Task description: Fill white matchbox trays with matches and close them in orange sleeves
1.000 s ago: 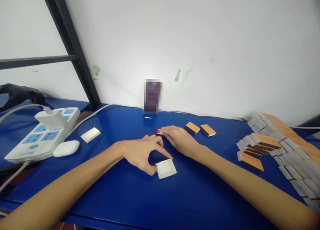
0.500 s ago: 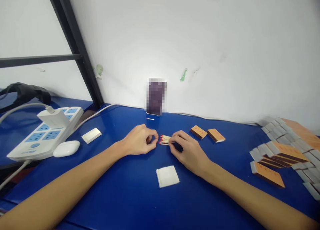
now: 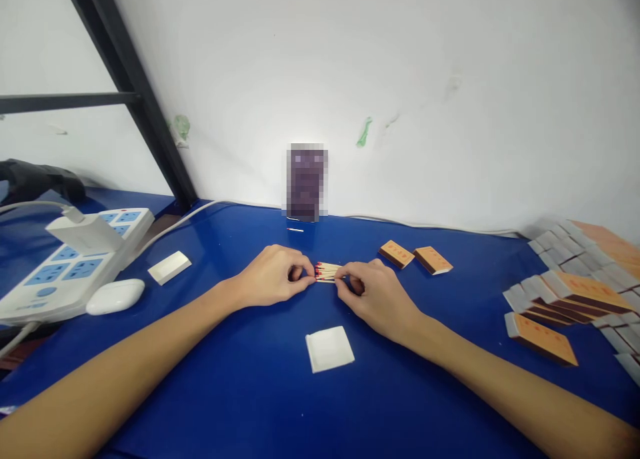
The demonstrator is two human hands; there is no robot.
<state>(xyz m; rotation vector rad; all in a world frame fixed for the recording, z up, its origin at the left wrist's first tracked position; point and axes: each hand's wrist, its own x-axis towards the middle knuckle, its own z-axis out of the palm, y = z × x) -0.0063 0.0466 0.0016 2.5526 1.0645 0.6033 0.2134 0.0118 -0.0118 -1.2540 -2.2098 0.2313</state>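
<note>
Several red-headed matches (image 3: 327,271) lie in a small bundle between my two hands, over the blue table. My left hand (image 3: 275,276) has its thumb and index finger drawn together at the red heads. At the bare wooden ends, the thumb and fingertips of my right hand (image 3: 380,296) close on the bundle. Just nearer to me is a flat white square piece (image 3: 330,349), apart from both hands. Beyond my right hand lie two orange matchboxes, one matchbox (image 3: 397,253) left of the other matchbox (image 3: 433,260).
A single match (image 3: 295,230) lies before a blurred upright phone-like object (image 3: 306,182) at the wall. Stacked matchboxes (image 3: 580,292) fill the right side. On the left are a power strip (image 3: 75,266), a white earbud case (image 3: 116,296) and a small white box piece (image 3: 170,267).
My left fingertips have come up against the match heads, closing the small gap. My right hand stays at the other ends. The whole view has shifted slightly.
</note>
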